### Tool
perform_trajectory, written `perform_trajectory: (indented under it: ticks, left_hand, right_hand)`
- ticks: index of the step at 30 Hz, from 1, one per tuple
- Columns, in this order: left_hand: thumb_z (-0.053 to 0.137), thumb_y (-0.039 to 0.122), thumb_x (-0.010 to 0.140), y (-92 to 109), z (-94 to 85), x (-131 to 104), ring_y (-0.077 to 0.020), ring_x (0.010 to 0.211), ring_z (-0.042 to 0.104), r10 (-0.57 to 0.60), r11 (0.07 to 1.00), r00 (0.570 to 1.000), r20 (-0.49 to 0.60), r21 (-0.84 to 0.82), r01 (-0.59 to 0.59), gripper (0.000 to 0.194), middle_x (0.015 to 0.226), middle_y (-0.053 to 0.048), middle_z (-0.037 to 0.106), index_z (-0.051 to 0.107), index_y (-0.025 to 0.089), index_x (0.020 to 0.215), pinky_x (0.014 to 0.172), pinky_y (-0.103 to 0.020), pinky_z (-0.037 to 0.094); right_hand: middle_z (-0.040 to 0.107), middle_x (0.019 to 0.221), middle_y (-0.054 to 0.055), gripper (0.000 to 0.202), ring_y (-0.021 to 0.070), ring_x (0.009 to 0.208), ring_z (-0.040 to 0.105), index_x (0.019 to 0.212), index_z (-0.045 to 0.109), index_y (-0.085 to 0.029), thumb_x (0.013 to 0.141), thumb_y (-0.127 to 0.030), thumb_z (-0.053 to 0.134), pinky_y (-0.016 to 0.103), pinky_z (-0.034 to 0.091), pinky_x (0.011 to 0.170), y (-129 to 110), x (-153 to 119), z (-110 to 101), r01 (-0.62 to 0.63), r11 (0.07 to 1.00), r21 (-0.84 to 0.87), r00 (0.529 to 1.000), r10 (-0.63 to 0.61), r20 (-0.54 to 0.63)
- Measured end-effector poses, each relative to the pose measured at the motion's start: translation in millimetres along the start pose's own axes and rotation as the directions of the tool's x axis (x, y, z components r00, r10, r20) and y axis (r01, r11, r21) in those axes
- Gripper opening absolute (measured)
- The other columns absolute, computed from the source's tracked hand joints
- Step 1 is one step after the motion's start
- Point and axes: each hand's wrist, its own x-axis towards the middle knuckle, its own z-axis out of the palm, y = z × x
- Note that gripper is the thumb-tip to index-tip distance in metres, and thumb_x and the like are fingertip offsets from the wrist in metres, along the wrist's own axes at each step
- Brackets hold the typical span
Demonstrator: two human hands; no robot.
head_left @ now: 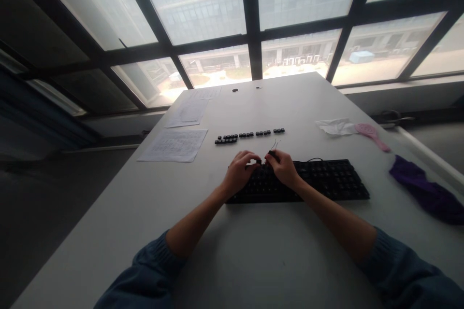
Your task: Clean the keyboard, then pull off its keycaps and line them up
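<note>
A black keyboard [326,181] lies on the white table, partly covered by my hands and forearms. Over its left part, my left hand [240,170] pinches a small black keycap [258,161] between thumb and fingers. Close beside it, my right hand [283,168] is closed on a small black tool [274,153] with thin wire prongs pointing up and away. Behind the keyboard, several loose black keycaps [246,134] stand in rows.
Written papers [176,146] lie at the left of the table [145,222]. To the right are a crumpled white tissue [335,127], a pink hairbrush [369,131] and a purple cloth [422,188]. Windows rise beyond the far edge.
</note>
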Motion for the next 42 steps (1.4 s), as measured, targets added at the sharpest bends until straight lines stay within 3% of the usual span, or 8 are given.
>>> perform_trajectory:
  ticks: [4, 8, 15, 22, 32, 42]
  left_hand:
    - [0.07, 0.026, 0.086, -47.3, -20.3, 27.7, -0.0188, 0.084, 0.059, -0.075, 0.99, 0.987, -0.141, 0.105, 0.09, 0.016, 0.097, -0.003, 0.072, 0.069, 0.023, 0.102, 0.085, -0.035, 0.049]
    - [0.073, 0.028, 0.084, -97.1, -25.4, 50.5, -0.0224, 0.091, 0.06, -0.12, 0.965, 0.978, -0.169, 0.211, 0.155, 0.009, 0.092, -0.003, 0.075, 0.075, 0.023, 0.091, 0.086, -0.037, 0.048]
    - [0.073, 0.032, 0.084, -133.8, -9.1, 65.3, -0.0252, 0.093, 0.057, -0.074, 0.933, 0.991, -0.114, 0.344, 0.109, 0.01, 0.098, -0.003, 0.077, 0.078, 0.028, 0.092, 0.089, -0.042, 0.042]
    - [0.074, 0.031, 0.084, -145.5, 0.3, 63.5, -0.0269, 0.096, 0.055, -0.077, 0.919, 0.992, -0.099, 0.378, 0.109, 0.008, 0.101, -0.002, 0.077, 0.078, 0.03, 0.091, 0.09, -0.045, 0.039]
    - [0.074, 0.025, 0.083, -139.2, -4.0, 61.7, -0.0289, 0.105, 0.05, -0.077, 0.9, 0.991, -0.106, 0.421, 0.115, 0.005, 0.109, -0.005, 0.071, 0.078, 0.027, 0.087, 0.091, -0.045, 0.037]
    - [0.072, 0.024, 0.085, -132.0, -6.9, 59.5, -0.029, 0.108, 0.05, -0.069, 0.897, 0.987, -0.144, 0.423, 0.125, 0.014, 0.111, -0.006, 0.068, 0.076, 0.027, 0.098, 0.093, -0.044, 0.039]
  right_hand:
    - [0.066, 0.068, 0.003, 0.025, 0.0169, 0.063, 0.06, 0.076, 0.062, -0.018, 0.091, -0.038, 0.058, 0.028, 0.045, 0.061, 2.4, -0.7, 1.0, -0.022, 1.0, 0.018, 1.0, 0.021, 0.013]
    - [0.066, 0.068, 0.003, 0.024, 0.0172, 0.064, 0.06, 0.076, 0.062, -0.018, 0.091, -0.037, 0.059, 0.028, 0.045, 0.062, 1.5, -1.3, 0.9, -0.032, 0.999, 0.026, 0.999, 0.032, 0.015]
    - [0.064, 0.068, 0.003, 0.025, 0.0167, 0.064, 0.057, 0.076, 0.062, -0.019, 0.092, -0.037, 0.058, 0.028, 0.044, 0.061, 1.1, -1.8, 0.6, -0.033, 0.999, 0.014, 0.999, 0.033, 0.032]
    - [0.065, 0.07, 0.003, 0.024, 0.0177, 0.066, 0.059, 0.079, 0.063, -0.019, 0.092, -0.038, 0.058, 0.03, 0.046, 0.064, 3.8, -2.4, 0.5, -0.035, 0.999, 0.027, 0.998, 0.033, 0.054]
    - [0.066, 0.07, 0.004, 0.026, 0.0178, 0.066, 0.06, 0.078, 0.064, -0.018, 0.092, -0.039, 0.058, 0.03, 0.047, 0.064, 1.1, -2.5, -0.4, -0.031, 0.999, 0.034, 0.998, 0.029, 0.056]
    - [0.066, 0.074, 0.004, 0.025, 0.0188, 0.069, 0.063, 0.082, 0.065, -0.019, 0.091, -0.041, 0.06, 0.031, 0.05, 0.066, 1.7, -1.6, 0.6, -0.019, 0.995, 0.095, 1.0, 0.017, 0.022]
